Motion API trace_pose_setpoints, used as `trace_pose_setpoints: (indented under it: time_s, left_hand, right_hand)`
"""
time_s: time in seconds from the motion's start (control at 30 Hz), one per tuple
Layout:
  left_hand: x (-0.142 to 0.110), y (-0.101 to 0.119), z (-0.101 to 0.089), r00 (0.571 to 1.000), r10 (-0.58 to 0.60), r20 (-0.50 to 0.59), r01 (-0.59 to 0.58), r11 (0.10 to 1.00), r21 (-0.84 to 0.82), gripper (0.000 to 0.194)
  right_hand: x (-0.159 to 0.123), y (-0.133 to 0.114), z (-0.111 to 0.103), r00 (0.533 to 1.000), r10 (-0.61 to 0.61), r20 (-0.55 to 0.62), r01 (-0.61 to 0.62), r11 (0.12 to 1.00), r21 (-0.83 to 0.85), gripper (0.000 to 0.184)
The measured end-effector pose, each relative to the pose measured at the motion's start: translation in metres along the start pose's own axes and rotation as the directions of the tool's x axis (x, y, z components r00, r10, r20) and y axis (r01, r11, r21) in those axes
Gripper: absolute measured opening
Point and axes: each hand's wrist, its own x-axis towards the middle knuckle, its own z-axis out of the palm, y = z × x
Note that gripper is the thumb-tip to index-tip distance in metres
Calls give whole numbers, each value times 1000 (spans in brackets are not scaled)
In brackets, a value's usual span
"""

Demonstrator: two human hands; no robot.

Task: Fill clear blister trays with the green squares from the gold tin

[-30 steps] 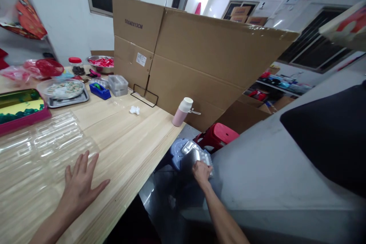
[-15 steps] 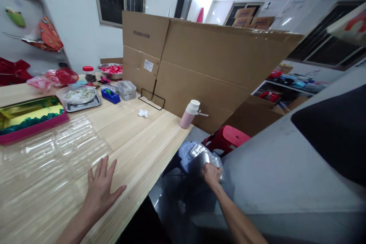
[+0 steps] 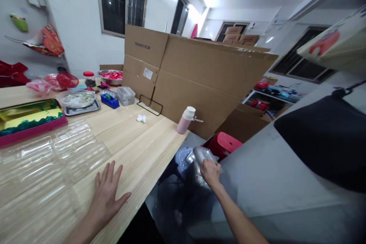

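Note:
My left hand (image 3: pixel 108 192) lies flat on the wooden table (image 3: pixel 137 141), fingers spread, beside several clear plastic trays (image 3: pixel 77 145). Off the table's right side, my right hand (image 3: pixel 211 171) is closed on a clear plastic container (image 3: pixel 203 154); motion blurs it, so its exact shape is hard to see. Just behind it, a blue stool (image 3: pixel 180 160) shows below table height. A pink bottle with a white cap (image 3: pixel 185 121) stands at the table's far right corner.
A large cardboard sheet (image 3: pixel 194 72) stands upright behind the table. On the left are a pink-rimmed box (image 3: pixel 31 127), a round clear tub (image 3: pixel 78 100) and a blue tape dispenser (image 3: pixel 110 100). Red stools (image 3: pixel 225 143) and a grey surface (image 3: pixel 263 175) flank my right arm.
My right hand has lifted the clear container slightly off the stool, and its wrist has turned a little. My left hand stays flat on the table. The view has tilted upward.

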Motion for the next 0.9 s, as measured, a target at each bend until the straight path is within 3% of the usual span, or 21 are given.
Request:
trace_pose_setpoints:
  time_s: [0.17, 0.27, 0.33, 0.4, 0.47, 0.57, 0.63, 0.7, 0.77, 0.83, 0.87, 0.9]
  left_hand:
    - [0, 15, 1, 998, 59, -4, -59, 990, -126, 66]
    - [1, 26, -1, 998, 57, 19, -49, 956, -288, 66]
    - [4, 36, -3, 997, 45, 68, -9, 889, -457, 64]
    - [10, 52, -5, 985, 10, 173, 106, 756, -646, 64]
    - [18, 71, -9, 946, -33, 324, 292, 527, -798, 72]
    - [28, 103, -20, 859, -89, 504, 511, 91, -855, 97]
    - [33, 119, -28, 807, -127, 577, 564, -129, -816, 108]
    - [37, 125, -33, 797, -192, 572, 500, -321, -804, 111]
    - [35, 117, -35, 790, -340, 510, 347, -438, -829, 106]
    - [25, 98, -39, 760, -457, 462, 250, -450, -857, 92]
    - [18, 87, -43, 753, -482, 447, 237, -436, -869, 86]
    - [8, 76, -47, 756, -486, 438, 239, -418, -876, 81]
  right_hand:
    - [-10, -11, -6, 1000, -7, -20, 7, 1000, -6, 22]
    - [-16, -13, -17, 998, -43, -34, 43, 999, -12, 22]
    - [-23, -15, -34, 991, -98, -89, 96, 995, -29, 22]
    - [-32, -22, -60, 962, -181, -204, 175, 983, -46, 21]
    - [-44, -38, -91, 894, -283, -347, 287, 957, -41, 21]
    - [-66, -79, -134, 742, -422, -520, 516, 856, 41, 22]
    - [-81, -114, -154, 626, -484, -611, 677, 726, 118, 21]
    - [-96, -149, -168, 516, -520, -681, 807, 561, 183, 17]
    - [-106, -178, -178, 403, -566, -719, 905, 361, 223, 16]
    - [-106, -196, -190, 304, -629, -715, 951, 151, 271, 12]
    - [-100, -201, -197, 287, -650, -704, 945, 72, 319, 10]
    - [-91, -205, -205, 315, -657, -685, 919, 31, 393, 12]
